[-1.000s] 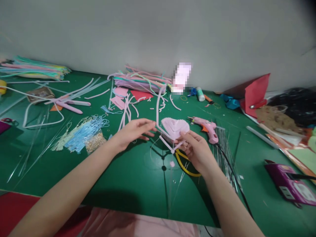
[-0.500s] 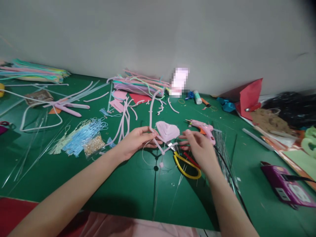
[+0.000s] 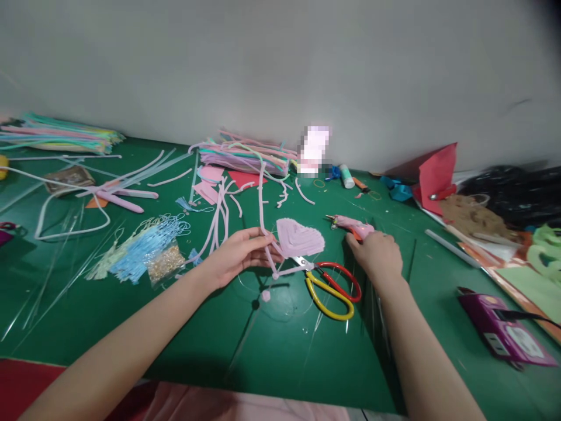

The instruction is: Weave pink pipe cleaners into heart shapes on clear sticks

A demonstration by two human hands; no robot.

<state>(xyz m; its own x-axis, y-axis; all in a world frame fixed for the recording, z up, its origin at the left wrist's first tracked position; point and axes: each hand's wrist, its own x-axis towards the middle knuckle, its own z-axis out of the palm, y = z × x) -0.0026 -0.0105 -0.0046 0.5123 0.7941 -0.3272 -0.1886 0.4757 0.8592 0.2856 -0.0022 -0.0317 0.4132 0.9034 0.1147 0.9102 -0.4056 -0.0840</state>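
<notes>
wall: plain grey | tabletop: green, slightly glossy | light: muted, casting shadows

Pink clothing is worn at a green table.
Over the table, the left forearm and the right forearm are shown bare, each narrowed toward the wrist; the left hand and the right hand are likewise uncovered. At the table's near edge, the pale cloth is seen creased and partly darkened by shadow; its cut cannot be made out.
</notes>
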